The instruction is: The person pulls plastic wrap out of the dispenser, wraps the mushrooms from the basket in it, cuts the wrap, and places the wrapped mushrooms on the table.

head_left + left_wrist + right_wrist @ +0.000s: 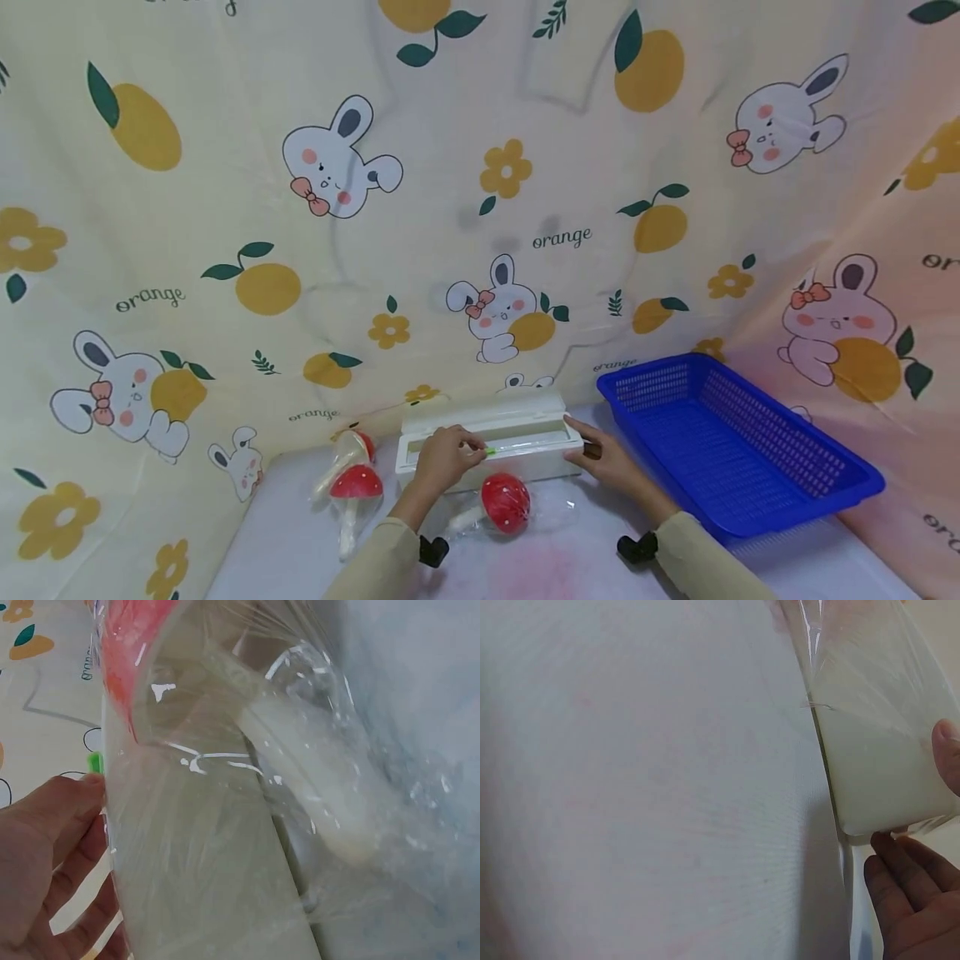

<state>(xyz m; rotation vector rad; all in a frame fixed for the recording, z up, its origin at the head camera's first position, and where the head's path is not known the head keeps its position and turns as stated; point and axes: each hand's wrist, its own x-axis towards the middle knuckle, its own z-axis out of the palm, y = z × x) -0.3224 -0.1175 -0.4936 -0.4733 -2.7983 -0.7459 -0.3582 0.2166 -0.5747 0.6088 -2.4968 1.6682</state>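
Observation:
A long white cling film dispenser box (pixel 543 468) stands on the table with its lid (pixel 487 411) raised. My left hand (pixel 442 458) is at its front edge, thumb and finger pinching a small green slide cutter (pixel 95 762). At the right end, my right hand (pixel 611 462) holds the box, thumb over the upper edge and fingers round the corner. Clear film (pixel 885 682) hangs over the front face. Directly before the box lies a red-capped toy mushroom (pixel 506 502) in clear film, its pale stem (pixel 307 780) pointing left.
Left of the box, two more red-and-white mushrooms (pixel 356 483) lie on the white table (pixel 277 533), the rear one in clear film. A blue plastic basket (pixel 772 527) sits to the right. A patterned cloth (pixel 450 167) hangs behind.

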